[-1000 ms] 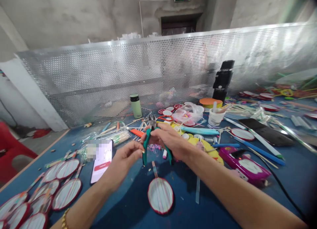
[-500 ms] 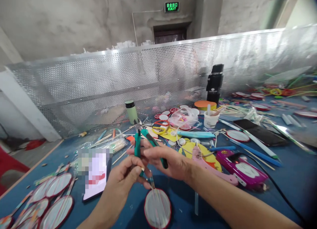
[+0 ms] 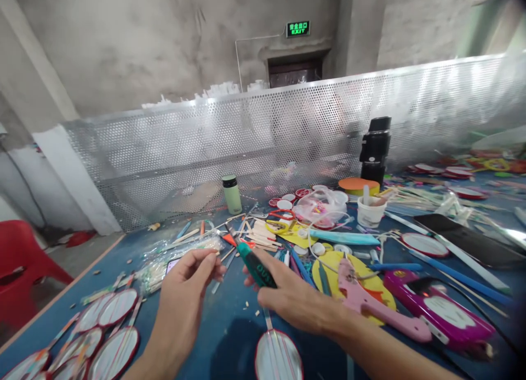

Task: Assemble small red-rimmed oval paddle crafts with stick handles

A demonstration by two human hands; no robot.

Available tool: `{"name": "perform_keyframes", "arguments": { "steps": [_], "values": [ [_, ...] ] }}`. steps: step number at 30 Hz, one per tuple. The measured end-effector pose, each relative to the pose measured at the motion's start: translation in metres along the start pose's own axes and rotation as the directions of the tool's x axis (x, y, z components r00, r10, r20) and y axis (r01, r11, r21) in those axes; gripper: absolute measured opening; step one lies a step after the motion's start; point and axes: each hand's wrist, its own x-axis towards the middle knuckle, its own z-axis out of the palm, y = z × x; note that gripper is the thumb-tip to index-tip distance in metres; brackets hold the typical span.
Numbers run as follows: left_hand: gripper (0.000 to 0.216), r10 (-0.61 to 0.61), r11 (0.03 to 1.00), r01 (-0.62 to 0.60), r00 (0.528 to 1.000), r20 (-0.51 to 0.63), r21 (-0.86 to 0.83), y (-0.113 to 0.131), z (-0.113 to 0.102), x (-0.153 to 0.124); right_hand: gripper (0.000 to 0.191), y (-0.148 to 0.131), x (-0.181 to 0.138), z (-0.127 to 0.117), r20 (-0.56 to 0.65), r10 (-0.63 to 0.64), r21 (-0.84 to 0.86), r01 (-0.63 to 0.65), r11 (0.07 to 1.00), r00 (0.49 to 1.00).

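In my right hand (image 3: 287,292) is a pair of pliers (image 3: 255,266) with green and black handles, its jaws pointing up and away from me. My left hand (image 3: 187,287) is closed in a pinch, apart from the pliers; a tiny pale bit shows at its fingertips, too small to name. Below the right hand, a round white disc with a red rim (image 3: 279,361) lies on the table, a narrow stick running up from it. Small pale scraps (image 3: 257,313) lie just above the disc. My left hand mostly covers a phone (image 3: 171,265).
More red-rimmed discs (image 3: 114,353) overlap at the lower left. To the right are a pink glue gun (image 3: 370,303) and a purple device (image 3: 441,308) with a cable. Wooden sticks (image 3: 261,234), a green bottle (image 3: 232,196) and a white cup (image 3: 370,211) stand or lie farther back.
My hands have drawn apart; the left moved away from the pliers and the disc's stick, now covering most of the phone. The pliers look closed together in my right hand. The view has shifted.
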Motion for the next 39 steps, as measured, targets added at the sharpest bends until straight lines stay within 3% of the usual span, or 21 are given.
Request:
{"name": "perform_keyframes", "arguments": {
  "steps": [4,10,15,20,27,39],
  "values": [
    [0.028,0.005,0.998,-0.007,0.999,-0.032,-0.058,0.001,0.0,0.0,0.054,0.0,-0.005,0.012,0.082,0.016,0.06,-0.021,0.998,0.997],
    [0.029,0.125,0.983,-0.109,0.987,-0.101,0.149,0.002,-0.005,0.002,0.043,-0.009,-0.011,0.017,0.177,0.055,0.145,-0.081,0.986,0.983],
    [0.028,0.135,0.957,-0.112,0.988,-0.069,0.266,0.006,-0.003,-0.002,0.04,-0.004,-0.011,0.02,0.181,0.091,0.192,-0.126,0.973,0.979],
    [0.028,0.139,0.939,-0.094,0.984,-0.114,0.332,0.011,-0.001,-0.007,0.042,-0.002,-0.01,0.021,0.159,0.082,0.172,-0.11,0.979,0.984],
    [0.028,0.147,0.949,-0.113,0.984,-0.096,0.294,0.002,-0.002,-0.005,0.04,-0.005,-0.012,0.025,0.168,0.078,0.123,-0.099,0.987,0.983],
    [0.027,0.149,0.923,-0.106,0.985,-0.089,0.369,0.002,0.0,-0.007,0.035,-0.01,-0.011,0.025,0.142,0.066,0.065,-0.075,0.995,0.988]
  ]
}}
